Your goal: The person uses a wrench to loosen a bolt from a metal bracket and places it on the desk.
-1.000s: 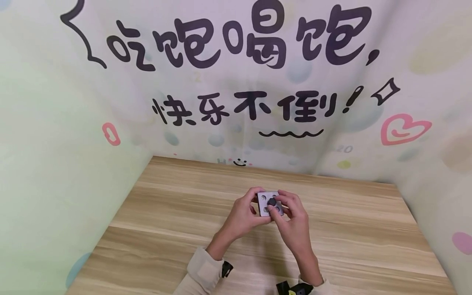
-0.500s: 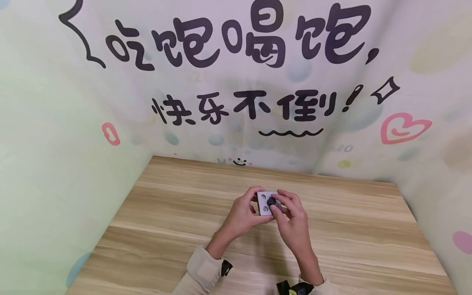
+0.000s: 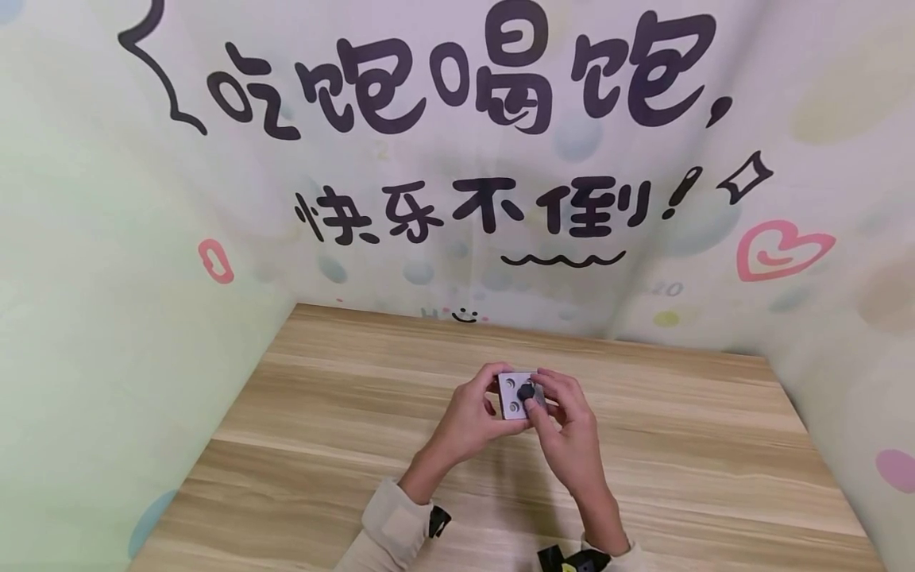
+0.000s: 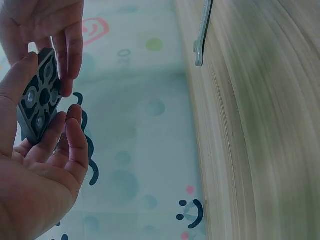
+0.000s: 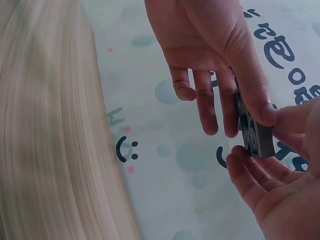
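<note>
A small square plate (image 3: 507,395) is held up between both hands, its silvery face with corner holes and a black knob (image 3: 526,391) at the centre. My left hand (image 3: 468,417) grips the plate along its left side, thumb on one edge and fingers on the other. The thumb and index finger of my right hand (image 3: 575,433) pinch the knob. In the left wrist view, the plate's dark underside (image 4: 44,97) shows raised ribs around round holes. From the right wrist, the block's thick grey edge (image 5: 266,142) appears by the right thumb.
Below the hands lies a wood-grain table (image 3: 322,381), with a printed cloth backdrop (image 3: 457,278) standing behind it. A slim grey metal piece with a rounded end (image 4: 201,45) shows over the table in the left wrist view. Dark devices (image 3: 572,559) sit at the wrists.
The right thumb has shifted slightly to the right at the knob, uncovering the plate's lower left hole. The left hand and the plate stay nearly where they were.
</note>
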Action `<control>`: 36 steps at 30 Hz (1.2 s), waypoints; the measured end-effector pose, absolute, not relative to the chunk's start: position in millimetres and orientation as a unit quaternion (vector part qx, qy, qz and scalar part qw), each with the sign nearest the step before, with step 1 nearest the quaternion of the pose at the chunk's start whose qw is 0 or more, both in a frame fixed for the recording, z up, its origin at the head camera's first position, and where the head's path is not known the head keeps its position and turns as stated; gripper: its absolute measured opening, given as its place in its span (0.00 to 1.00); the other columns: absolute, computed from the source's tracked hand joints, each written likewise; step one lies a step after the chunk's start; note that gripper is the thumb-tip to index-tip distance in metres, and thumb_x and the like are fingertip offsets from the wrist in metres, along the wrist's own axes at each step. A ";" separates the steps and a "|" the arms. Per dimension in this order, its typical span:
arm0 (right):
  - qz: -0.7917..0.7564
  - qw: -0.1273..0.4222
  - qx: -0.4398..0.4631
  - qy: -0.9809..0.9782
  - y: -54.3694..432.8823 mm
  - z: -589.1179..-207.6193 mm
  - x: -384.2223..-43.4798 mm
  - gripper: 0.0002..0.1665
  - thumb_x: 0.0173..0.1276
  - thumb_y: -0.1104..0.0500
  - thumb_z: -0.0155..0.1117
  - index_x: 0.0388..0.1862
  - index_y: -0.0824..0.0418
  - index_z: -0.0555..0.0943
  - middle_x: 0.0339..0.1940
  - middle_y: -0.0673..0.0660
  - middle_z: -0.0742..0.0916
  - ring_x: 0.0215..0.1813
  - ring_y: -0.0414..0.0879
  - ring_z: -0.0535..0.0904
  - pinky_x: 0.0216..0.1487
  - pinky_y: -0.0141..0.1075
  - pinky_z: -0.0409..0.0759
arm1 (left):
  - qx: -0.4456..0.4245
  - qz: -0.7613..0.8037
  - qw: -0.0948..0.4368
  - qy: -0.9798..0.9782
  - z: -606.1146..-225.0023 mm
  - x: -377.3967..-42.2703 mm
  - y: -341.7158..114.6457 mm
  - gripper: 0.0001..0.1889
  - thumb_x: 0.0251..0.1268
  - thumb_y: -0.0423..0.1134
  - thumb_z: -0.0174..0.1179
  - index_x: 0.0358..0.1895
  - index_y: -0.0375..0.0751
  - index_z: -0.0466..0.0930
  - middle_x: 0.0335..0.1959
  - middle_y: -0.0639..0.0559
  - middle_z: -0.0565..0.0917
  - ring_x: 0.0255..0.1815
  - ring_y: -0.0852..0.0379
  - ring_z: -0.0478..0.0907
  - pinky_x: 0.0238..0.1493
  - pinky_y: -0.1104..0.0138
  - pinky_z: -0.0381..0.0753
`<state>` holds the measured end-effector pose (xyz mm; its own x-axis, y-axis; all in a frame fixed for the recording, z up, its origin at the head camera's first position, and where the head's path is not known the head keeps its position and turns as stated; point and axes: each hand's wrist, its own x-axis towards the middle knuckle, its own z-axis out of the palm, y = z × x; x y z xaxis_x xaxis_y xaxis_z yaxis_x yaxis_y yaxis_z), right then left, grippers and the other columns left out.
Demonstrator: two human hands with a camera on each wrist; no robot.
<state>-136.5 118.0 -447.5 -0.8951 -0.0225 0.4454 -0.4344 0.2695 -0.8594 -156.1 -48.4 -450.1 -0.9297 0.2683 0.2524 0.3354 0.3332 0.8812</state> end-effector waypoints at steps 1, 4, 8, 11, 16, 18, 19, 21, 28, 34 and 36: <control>0.589 0.173 0.144 -0.776 118.0 -447.5 -136.4 0.21 0.65 0.72 0.66 0.57 0.64 0.80 0.59 0.60 0.80 0.53 0.47 0.80 0.49 0.25 0.79 | -0.185 -0.547 0.032 -0.816 -450.2 -156.0 -48.4 0.36 0.50 0.39 0.77 0.63 0.43 0.70 0.47 0.50 0.82 0.31 0.50 0.77 0.30 0.73 0.75; 0.598 0.168 0.135 -0.772 117.3 -447.1 -136.4 0.20 0.64 0.70 0.68 0.55 0.64 0.79 0.58 0.59 0.80 0.53 0.47 0.80 0.50 0.25 0.79 | -0.185 -0.547 0.036 -0.816 -450.3 -155.8 -48.5 0.35 0.50 0.39 0.77 0.62 0.42 0.71 0.46 0.49 0.82 0.25 0.59 0.73 0.28 0.73 0.75; 0.597 0.170 0.120 -0.775 116.1 -447.3 -136.7 0.15 0.63 0.69 0.70 0.47 0.65 0.78 0.59 0.60 0.81 0.52 0.46 0.80 0.49 0.25 0.79 | -0.185 -0.545 0.037 -0.817 -450.8 -155.7 -48.4 0.35 0.50 0.39 0.77 0.62 0.42 0.71 0.46 0.49 0.83 0.24 0.66 0.70 0.28 0.73 0.75; 0.593 0.176 0.115 -0.777 115.3 -447.8 -137.1 0.14 0.62 0.69 0.71 0.44 0.66 0.78 0.59 0.62 0.81 0.51 0.47 0.81 0.48 0.25 0.79 | -0.184 -0.543 0.033 -0.819 -450.9 -155.5 -48.2 0.35 0.50 0.39 0.77 0.63 0.43 0.71 0.46 0.50 0.83 0.25 0.66 0.70 0.29 0.73 0.75; 0.587 0.187 0.111 -0.780 113.8 -447.2 -137.2 0.14 0.60 0.70 0.72 0.44 0.67 0.80 0.58 0.62 0.81 0.51 0.44 0.80 0.47 0.24 0.80 | -0.179 -0.543 0.025 -0.820 -451.2 -155.6 -48.2 0.35 0.51 0.40 0.77 0.63 0.45 0.71 0.46 0.52 0.82 0.25 0.66 0.70 0.29 0.73 0.75; 0.586 0.189 0.108 -0.781 112.8 -446.4 -137.2 0.15 0.59 0.72 0.72 0.45 0.67 0.81 0.58 0.63 0.81 0.51 0.41 0.80 0.47 0.23 0.79 | -0.178 -0.543 0.023 -0.820 -451.2 -155.8 -48.3 0.35 0.51 0.40 0.77 0.64 0.45 0.71 0.46 0.52 0.82 0.25 0.65 0.70 0.29 0.73 0.75; 0.585 0.190 0.106 -0.781 112.2 -446.0 -137.3 0.15 0.59 0.72 0.72 0.45 0.67 0.81 0.58 0.64 0.81 0.50 0.40 0.79 0.47 0.23 0.79 | -0.178 -0.543 0.022 -0.820 -451.3 -155.9 -48.4 0.35 0.51 0.40 0.76 0.64 0.44 0.71 0.46 0.52 0.82 0.26 0.64 0.71 0.29 0.73 0.75; 0.584 0.192 0.103 -0.782 111.0 -445.5 -137.6 0.15 0.58 0.75 0.71 0.45 0.69 0.82 0.57 0.67 0.80 0.50 0.39 0.79 0.47 0.23 0.79 | -0.178 -0.545 0.022 -0.819 -451.2 -156.0 -48.5 0.35 0.51 0.40 0.76 0.64 0.44 0.71 0.46 0.52 0.82 0.27 0.61 0.72 0.30 0.73 0.75; 0.587 0.184 0.102 -0.782 111.4 -445.0 -136.6 0.14 0.59 0.75 0.69 0.45 0.70 0.83 0.58 0.68 0.80 0.51 0.37 0.78 0.47 0.23 0.79 | -0.182 -0.553 0.023 -0.813 -452.5 -156.0 -48.8 0.35 0.51 0.39 0.76 0.64 0.42 0.70 0.47 0.51 0.82 0.34 0.44 0.77 0.32 0.73 0.76; 0.592 0.188 0.138 -0.771 115.0 -447.7 -136.2 0.14 0.64 0.72 0.67 0.49 0.67 0.84 0.58 0.64 0.80 0.54 0.49 0.80 0.48 0.24 0.80 | -0.190 -0.542 0.032 -0.818 -453.4 -156.9 -48.9 0.36 0.51 0.40 0.77 0.64 0.42 0.69 0.48 0.51 0.82 0.35 0.51 0.76 0.32 0.73 0.76; 0.589 0.190 0.147 -0.771 115.7 -448.5 -136.7 0.14 0.65 0.72 0.66 0.49 0.67 0.84 0.59 0.63 0.80 0.54 0.52 0.80 0.48 0.24 0.80 | -0.191 -0.543 0.033 -0.817 -453.4 -157.1 -49.0 0.36 0.51 0.40 0.77 0.64 0.42 0.69 0.48 0.51 0.82 0.35 0.50 0.77 0.32 0.73 0.76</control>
<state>-136.7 115.7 -448.5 -0.8845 -0.0027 0.4665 -0.4509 0.2621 -0.8533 -157.1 -49.0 -453.4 -0.9249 0.2764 0.2609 0.3476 0.3374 0.8748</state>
